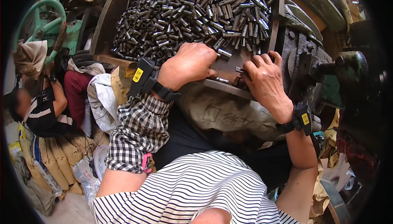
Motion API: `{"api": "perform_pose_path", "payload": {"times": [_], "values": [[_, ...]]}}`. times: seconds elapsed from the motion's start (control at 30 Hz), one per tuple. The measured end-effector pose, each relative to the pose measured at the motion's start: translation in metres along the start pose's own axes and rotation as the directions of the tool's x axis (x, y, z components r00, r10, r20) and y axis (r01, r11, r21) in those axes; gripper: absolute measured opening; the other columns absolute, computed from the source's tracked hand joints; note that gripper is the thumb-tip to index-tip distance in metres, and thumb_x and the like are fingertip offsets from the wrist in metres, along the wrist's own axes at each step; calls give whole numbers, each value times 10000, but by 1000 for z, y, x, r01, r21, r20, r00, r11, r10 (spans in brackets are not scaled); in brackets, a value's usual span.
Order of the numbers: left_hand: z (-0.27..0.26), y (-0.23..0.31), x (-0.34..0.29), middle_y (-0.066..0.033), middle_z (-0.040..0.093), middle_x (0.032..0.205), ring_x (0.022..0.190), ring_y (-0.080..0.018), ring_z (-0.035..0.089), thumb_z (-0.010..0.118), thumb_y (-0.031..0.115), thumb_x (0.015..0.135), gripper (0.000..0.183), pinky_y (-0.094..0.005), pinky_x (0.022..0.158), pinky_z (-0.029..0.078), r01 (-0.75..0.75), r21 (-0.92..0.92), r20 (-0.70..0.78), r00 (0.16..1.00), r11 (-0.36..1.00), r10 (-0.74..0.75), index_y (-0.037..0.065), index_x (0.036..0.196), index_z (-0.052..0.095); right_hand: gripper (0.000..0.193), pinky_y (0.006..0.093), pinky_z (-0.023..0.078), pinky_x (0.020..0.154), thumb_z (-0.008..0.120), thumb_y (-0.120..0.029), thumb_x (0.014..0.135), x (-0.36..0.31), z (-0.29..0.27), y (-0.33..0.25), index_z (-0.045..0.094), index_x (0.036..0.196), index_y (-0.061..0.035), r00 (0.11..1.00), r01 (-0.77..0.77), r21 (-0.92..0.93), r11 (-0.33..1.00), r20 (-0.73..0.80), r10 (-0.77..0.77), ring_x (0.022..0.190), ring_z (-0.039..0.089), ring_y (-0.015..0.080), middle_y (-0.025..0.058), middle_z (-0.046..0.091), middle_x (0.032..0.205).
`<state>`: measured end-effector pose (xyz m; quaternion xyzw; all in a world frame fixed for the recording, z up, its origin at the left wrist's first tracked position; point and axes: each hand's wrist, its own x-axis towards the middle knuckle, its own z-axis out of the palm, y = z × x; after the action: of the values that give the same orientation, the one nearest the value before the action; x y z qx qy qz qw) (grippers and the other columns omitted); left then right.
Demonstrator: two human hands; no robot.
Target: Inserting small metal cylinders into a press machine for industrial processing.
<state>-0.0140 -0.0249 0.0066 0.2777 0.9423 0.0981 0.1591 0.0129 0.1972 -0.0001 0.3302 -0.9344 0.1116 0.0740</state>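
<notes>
A heap of short metal tubes fills the wooden tray in front of me. My left hand is over the tray's near edge with its fingers curled in. What those fingers hold, if anything, is hidden from above. Just right of the left thumb, a thin metal piece lies along the near edge. At the tray's right front corner, my right hand pinches a small metal tube between thumb and fingers. One loose tube rests between the two hands, at the heap's front.
Dark, greasy machinery stands close on the right of the tray. A grey cloth sack hangs below the tray's near edge. On the left are a green handwheel and another person, with stacked brown sacks nearby.
</notes>
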Motion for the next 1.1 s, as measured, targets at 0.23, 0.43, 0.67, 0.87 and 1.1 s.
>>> {"api": "perform_pose_path", "payload": {"times": [0.23,0.43,0.67,0.87,1.1], "values": [[16,-6,4,-178,617,749,780,-370,603,658,237,752,238,-449,671,482,-40,-46,-42,998,998,39,11,797,599,189,339,479,653,696,-69,709,-5,-10,-4,559,834,-34,978,-182,332,925,-34,205,706,610,255,121,588,821],[4,5,14,-113,625,679,606,-207,637,616,213,830,245,-321,527,492,-72,-676,-100,995,733,6,-18,893,565,147,236,430,496,686,-24,761,-15,-10,-11,590,869,-3,886,-360,807,468,139,442,578,564,88,55,616,717],[6,22,17,-88,640,876,711,-131,668,550,232,926,259,-180,513,502,95,-990,87,993,-102,80,10,1042,484,103,176,394,482,649,-69,838,-11,-17,-12,607,892,9,833,-377,896,236,216,510,581,496,6,-12,588,681],[11,23,24,-29,607,805,588,-57,583,594,198,897,242,-171,489,482,67,-998,67,997,11,23,7,1036,539,107,157,398,477,621,-79,857,-15,-16,-3,624,929,1,792,-367,917,159,219,569,559,486,0,-18,594,703],[14,27,23,-7,589,781,570,-53,558,636,119,851,229,-178,481,484,25,-997,32,995,-70,-99,3,1033,558,117,157,441,512,593,-59,868,-18,-14,9,626,962,3,789,-285,956,-77,279,547,586,551,26,3,623,760]]}}
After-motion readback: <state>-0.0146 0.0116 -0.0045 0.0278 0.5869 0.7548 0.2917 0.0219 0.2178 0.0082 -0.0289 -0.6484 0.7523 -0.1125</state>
